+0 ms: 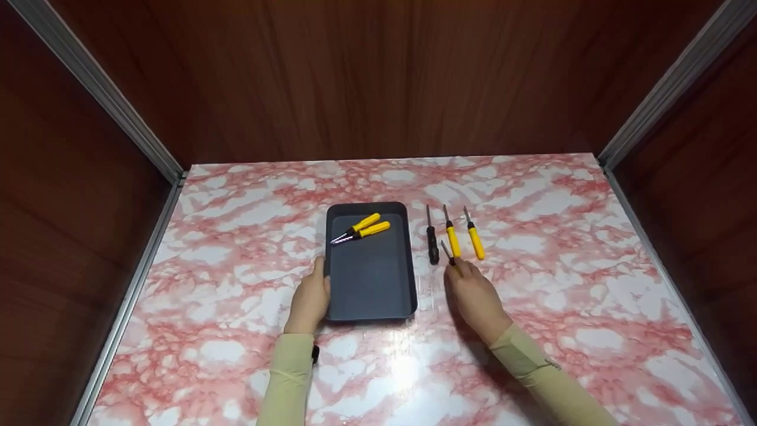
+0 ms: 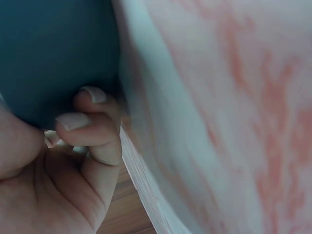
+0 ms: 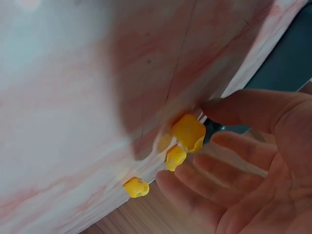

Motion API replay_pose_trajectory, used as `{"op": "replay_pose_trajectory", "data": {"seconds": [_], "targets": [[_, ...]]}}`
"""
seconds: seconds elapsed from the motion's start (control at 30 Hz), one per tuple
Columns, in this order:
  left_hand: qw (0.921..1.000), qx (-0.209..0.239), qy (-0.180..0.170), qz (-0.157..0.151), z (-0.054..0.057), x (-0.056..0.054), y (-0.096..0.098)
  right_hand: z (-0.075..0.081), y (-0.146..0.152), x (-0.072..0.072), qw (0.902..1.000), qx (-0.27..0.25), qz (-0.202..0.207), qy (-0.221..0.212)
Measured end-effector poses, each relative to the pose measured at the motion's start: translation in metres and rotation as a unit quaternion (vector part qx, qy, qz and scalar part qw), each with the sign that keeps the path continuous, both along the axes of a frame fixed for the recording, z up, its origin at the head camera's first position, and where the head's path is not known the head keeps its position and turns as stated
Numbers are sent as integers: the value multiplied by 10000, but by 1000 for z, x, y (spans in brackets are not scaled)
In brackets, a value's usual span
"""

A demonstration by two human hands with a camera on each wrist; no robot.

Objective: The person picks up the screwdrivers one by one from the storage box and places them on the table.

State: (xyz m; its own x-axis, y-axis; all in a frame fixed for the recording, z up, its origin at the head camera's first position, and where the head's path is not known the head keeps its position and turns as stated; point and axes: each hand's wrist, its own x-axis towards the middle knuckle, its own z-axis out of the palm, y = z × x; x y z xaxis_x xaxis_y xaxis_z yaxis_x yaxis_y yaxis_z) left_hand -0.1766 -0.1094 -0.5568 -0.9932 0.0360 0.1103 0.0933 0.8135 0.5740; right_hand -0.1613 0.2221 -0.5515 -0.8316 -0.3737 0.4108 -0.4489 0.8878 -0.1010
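Observation:
My left hand point(image 1: 310, 299) grips the left wall of a dark grey rectangular tray point(image 1: 412, 278). In the left wrist view, its curled fingertips point(image 2: 90, 114) press against the tray's outer side. Two short yellow-handled tools point(image 1: 371, 228) with black collars and silver shafts lie slanted in the tray's far part. My right hand point(image 1: 476, 296), to the right of the tray, pinches a short screwdriver point(image 1: 446, 248) between thumb and fingers; its shaft points away from me. The hand mostly hides that handle from above, but its yellow end point(image 3: 190, 132) shows in the right wrist view.
Just beyond the right hand lie a black screwdriver point(image 1: 433, 242) and two yellow-handled ones, the middle point(image 1: 453, 236) and the right point(image 1: 475, 239), roughly side by side. The red-and-white marbled table point(image 1: 236, 355) is bounded by brown wood-look panels point(image 1: 378, 83) with metal edge rails.

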Motion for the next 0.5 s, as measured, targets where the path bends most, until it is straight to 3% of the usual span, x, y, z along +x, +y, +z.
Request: {"op": "replay_pose_trajectory", "data": {"seconds": [0.23, 0.5], "targets": [[10000, -20, 84, 31, 0, 0, 0, 0, 4, 6, 9993, 262, 118, -258], [9998, 22, 221, 1, -2, 0, 0, 2, 4, 11, 9978, 203, 233, -591]]}}
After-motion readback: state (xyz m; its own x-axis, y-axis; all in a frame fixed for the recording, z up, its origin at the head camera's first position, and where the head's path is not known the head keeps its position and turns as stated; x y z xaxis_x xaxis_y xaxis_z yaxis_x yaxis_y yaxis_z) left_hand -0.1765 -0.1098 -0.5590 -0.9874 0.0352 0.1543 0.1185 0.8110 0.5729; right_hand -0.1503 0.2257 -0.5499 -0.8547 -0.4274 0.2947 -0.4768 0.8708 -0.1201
